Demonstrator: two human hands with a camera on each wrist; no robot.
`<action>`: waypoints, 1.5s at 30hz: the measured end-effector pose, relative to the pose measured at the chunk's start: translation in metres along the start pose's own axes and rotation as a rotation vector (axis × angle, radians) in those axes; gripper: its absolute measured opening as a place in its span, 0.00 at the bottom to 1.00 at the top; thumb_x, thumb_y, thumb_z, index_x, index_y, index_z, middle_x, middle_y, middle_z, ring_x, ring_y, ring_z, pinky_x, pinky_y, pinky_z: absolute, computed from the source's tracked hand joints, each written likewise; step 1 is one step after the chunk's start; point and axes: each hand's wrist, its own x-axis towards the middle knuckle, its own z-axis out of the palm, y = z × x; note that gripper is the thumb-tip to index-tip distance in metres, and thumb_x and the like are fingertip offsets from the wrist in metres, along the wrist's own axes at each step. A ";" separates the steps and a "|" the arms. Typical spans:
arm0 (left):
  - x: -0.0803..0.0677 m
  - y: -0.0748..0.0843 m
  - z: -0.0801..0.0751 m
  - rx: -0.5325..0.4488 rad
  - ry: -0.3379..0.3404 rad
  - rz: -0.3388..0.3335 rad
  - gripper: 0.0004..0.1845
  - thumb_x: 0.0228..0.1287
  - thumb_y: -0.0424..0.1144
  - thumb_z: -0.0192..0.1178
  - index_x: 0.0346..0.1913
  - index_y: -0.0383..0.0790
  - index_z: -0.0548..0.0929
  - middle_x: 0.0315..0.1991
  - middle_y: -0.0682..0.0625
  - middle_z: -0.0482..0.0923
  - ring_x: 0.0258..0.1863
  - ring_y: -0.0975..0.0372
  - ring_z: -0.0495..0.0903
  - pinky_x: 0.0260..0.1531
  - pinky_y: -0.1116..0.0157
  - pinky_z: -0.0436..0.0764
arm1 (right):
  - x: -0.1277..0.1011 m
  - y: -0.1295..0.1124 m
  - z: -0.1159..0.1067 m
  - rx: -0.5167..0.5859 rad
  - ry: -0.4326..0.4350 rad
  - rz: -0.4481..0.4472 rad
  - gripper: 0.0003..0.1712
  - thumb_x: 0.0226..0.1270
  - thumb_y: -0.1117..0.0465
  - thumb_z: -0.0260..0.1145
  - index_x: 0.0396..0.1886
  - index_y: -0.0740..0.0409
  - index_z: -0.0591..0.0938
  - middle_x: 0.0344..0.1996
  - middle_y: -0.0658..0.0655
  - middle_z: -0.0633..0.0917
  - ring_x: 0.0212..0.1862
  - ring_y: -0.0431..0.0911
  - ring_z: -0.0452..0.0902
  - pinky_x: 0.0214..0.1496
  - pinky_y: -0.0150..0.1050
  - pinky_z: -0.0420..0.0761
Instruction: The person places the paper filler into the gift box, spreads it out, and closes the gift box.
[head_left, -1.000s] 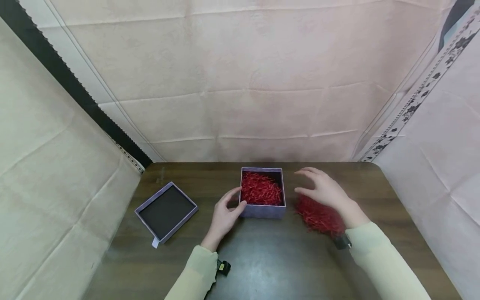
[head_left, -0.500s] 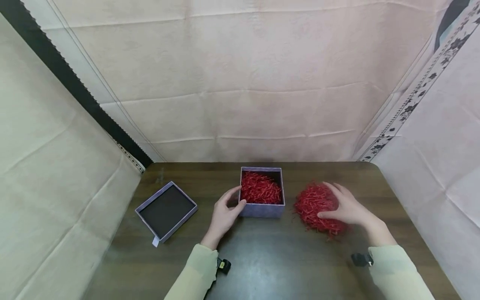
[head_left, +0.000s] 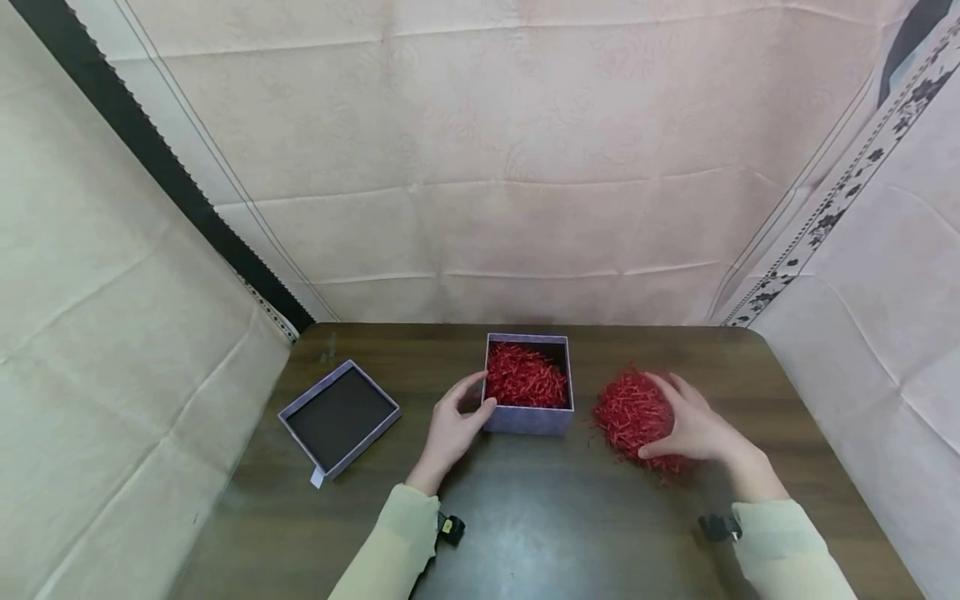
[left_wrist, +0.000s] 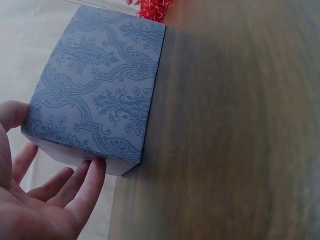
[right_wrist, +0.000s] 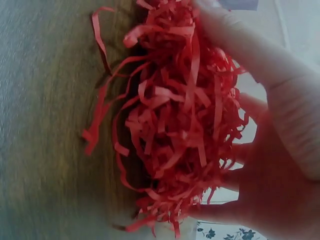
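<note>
A patterned bluish-purple gift box [head_left: 528,422] stands uncovered near the back of the table, with red shredded paper [head_left: 525,377] inside. My left hand [head_left: 447,429] steadies its left side, thumb at the near corner and fingertips along the wall; the left wrist view shows these fingertips [left_wrist: 97,165] against the box. To the right lies a loose heap of red shredded paper [head_left: 630,414]. My right hand [head_left: 697,429] curves round the heap's right side, thumb near and fingers beyond; in the right wrist view the strands [right_wrist: 175,115] fill the space before the palm.
On the left, the box's lid [head_left: 343,419] lies at an angle, dark inside up, a pale tab [head_left: 317,477] at its near corner. Cloth [head_left: 525,167] hangs behind the brown table [head_left: 540,517] and along both sides.
My right hand has come down from above the heap to its right side, its fingers now around the shredded paper. The left hand keeps its place at the box.
</note>
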 end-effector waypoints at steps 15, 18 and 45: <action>0.002 -0.005 0.000 -0.012 -0.014 -0.022 0.26 0.71 0.29 0.70 0.70 0.33 0.81 0.68 0.37 0.79 0.59 0.40 0.82 0.51 0.41 0.85 | 0.008 0.005 0.010 -0.069 -0.035 0.023 0.66 0.42 0.36 0.89 0.79 0.55 0.70 0.76 0.80 0.60 0.72 0.83 0.57 0.57 0.84 0.70; 0.002 -0.006 0.000 -0.014 -0.016 -0.018 0.26 0.71 0.29 0.70 0.71 0.33 0.80 0.68 0.37 0.79 0.59 0.40 0.82 0.51 0.41 0.85 | 0.009 0.006 0.011 -0.094 -0.029 0.026 0.65 0.41 0.34 0.88 0.78 0.54 0.72 0.76 0.79 0.63 0.72 0.82 0.59 0.56 0.84 0.71; 0.003 -0.008 -0.001 -0.001 -0.015 -0.049 0.27 0.71 0.31 0.71 0.71 0.36 0.81 0.70 0.41 0.78 0.60 0.43 0.81 0.51 0.45 0.87 | 0.013 0.006 0.011 -0.106 0.003 0.017 0.45 0.54 0.43 0.85 0.69 0.55 0.82 0.67 0.76 0.74 0.65 0.78 0.71 0.52 0.80 0.77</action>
